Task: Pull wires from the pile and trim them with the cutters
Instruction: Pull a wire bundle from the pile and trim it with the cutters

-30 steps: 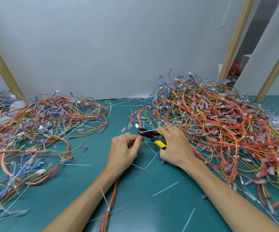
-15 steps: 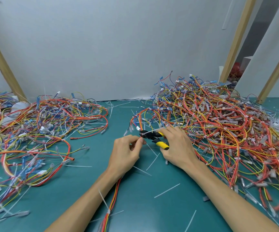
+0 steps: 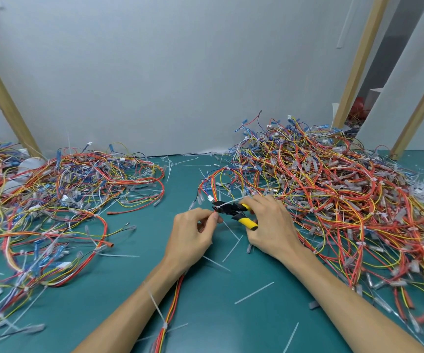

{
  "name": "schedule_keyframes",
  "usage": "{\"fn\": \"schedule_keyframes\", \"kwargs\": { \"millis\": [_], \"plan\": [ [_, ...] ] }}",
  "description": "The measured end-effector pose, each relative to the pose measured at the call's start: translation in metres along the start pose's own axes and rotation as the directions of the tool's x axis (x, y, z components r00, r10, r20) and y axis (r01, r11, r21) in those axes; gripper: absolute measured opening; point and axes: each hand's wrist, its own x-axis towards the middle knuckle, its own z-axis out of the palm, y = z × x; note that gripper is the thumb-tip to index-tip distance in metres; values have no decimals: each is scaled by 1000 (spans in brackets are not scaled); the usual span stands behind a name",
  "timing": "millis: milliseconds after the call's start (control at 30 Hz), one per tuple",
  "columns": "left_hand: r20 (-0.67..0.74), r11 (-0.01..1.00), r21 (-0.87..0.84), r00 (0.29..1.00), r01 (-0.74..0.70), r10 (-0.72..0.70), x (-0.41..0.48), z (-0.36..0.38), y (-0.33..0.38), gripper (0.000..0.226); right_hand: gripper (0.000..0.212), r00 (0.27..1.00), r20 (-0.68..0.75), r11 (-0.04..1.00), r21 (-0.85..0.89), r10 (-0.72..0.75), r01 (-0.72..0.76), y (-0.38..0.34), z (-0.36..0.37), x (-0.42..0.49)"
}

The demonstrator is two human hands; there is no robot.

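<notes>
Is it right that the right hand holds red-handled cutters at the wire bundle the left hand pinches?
Not quite. The head view shows the cutters have yellow handles, not red. The right hand does hold them at the wire bundle the left hand pinches.

Even, soft, bright lighting; wide-angle bending and blur toward the edges.

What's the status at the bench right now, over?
Left hand pinches a wire bundle. Right hand grips the cutters, tips at a white tie. Cut ties litter the mat; nothing blocks the hands.
</notes>
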Motion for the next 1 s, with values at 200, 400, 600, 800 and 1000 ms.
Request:
{"fn": "schedule_keyframes", "kwargs": {
  "millis": [200, 400, 600, 800, 1000],
  "plan": [
    [-26, 999, 35, 1000, 9, -8, 0, 0, 1, 22, 38, 1000, -6, 998, 63, 6, -5, -2, -1, -3],
    [-53, 999, 7, 997, 54, -54, 1, -1, 0, 23, 47, 1000, 5, 995, 96, 26, -26, -2, -1, -4],
    [-47, 999, 9, 998, 46, -45, 1, -1, -1, 24, 46, 1000, -5, 994, 105, 25, -25, -1, -2, -4],
    [-26, 999, 18, 999, 30, -29, 1, 0, -1, 24, 45, 1000, -21, 993, 119, 12, -10, -2, -2, -4],
    [-22, 1000, 21, 1000, 12, -11, 1, 1, -2, 22, 40, 999, -34, 993, 118, 9, -5, -3, -3, -5]
  ]
}}
